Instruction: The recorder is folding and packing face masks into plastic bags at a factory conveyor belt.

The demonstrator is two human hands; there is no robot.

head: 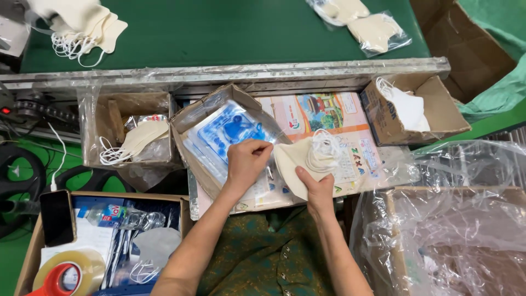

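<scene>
Right hand (319, 189): closed on the lower edge of a folded cream face mask (301, 159), thumb on top, white ear loops bunched on the mask's upper side.
Left hand (247, 160): fingers pinched narrow on the edge of a clear plastic sleeve (269, 143), just beside the mask's left tip.
Mask position: held over a printed cardboard sheet (323, 118) lying flat in front of the person.
Open box of sleeves (219, 131): tilted carton behind the left hand, holding blue-printed clear bags.
Left carton (134, 137): plastic-lined, with more cream masks inside.
Right carton (413, 107): small, with white masks.
Conveyor belt (230, 30): green, beyond a metal rail; loose masks at its left end, bagged masks (364, 22) at its right.
Near left: a box with a tape roll (68, 271), a phone (56, 216) and a water bottle.
Near right: a large carton lined with clear plastic film (455, 219), close by the right forearm.
</scene>
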